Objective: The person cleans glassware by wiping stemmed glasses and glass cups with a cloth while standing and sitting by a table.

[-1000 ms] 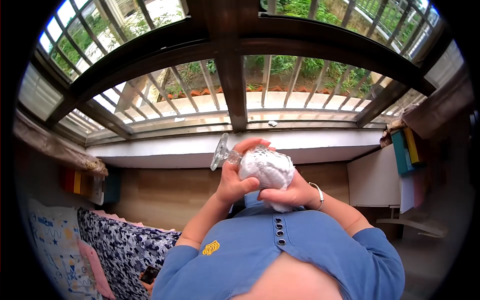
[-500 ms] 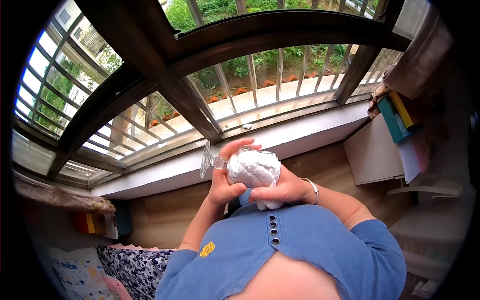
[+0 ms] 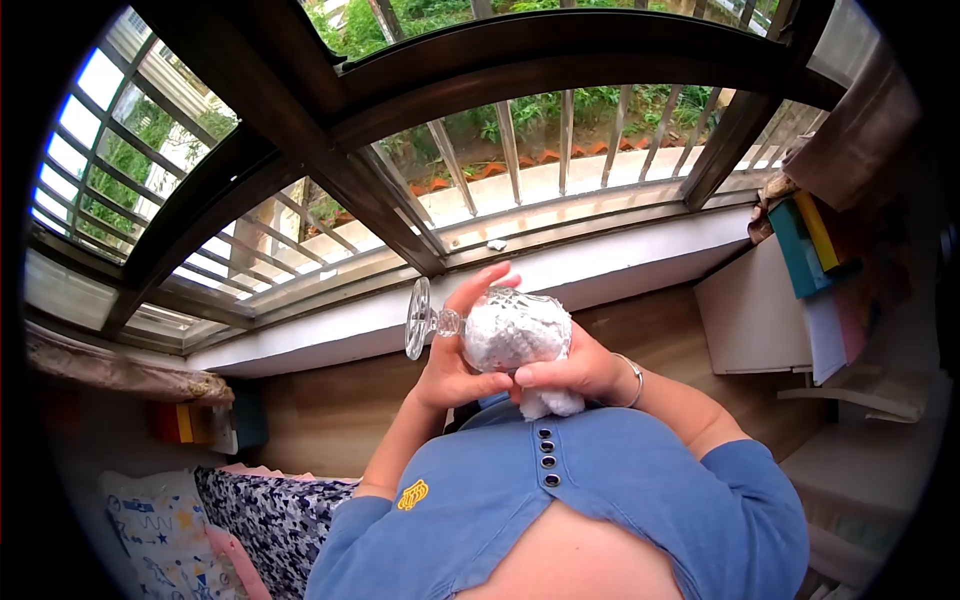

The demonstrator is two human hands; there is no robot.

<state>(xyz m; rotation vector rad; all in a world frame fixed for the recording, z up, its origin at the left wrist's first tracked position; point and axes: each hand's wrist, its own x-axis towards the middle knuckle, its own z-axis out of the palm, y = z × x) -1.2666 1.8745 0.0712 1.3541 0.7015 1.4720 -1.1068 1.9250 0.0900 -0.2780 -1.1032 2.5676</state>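
Stemmed glass [image 3: 500, 328] sideways between left hand [image 3: 455, 365] and right hand [image 3: 580, 368].

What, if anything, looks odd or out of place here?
Oddly, the glass is tipped sideways between the left hand and right hand, stuffed with white cloth. A pale lump by the window frame is too small to identify. No spill shows.

Bright window [image 3: 560, 140] backlight; dim room corners; curved fisheye edges
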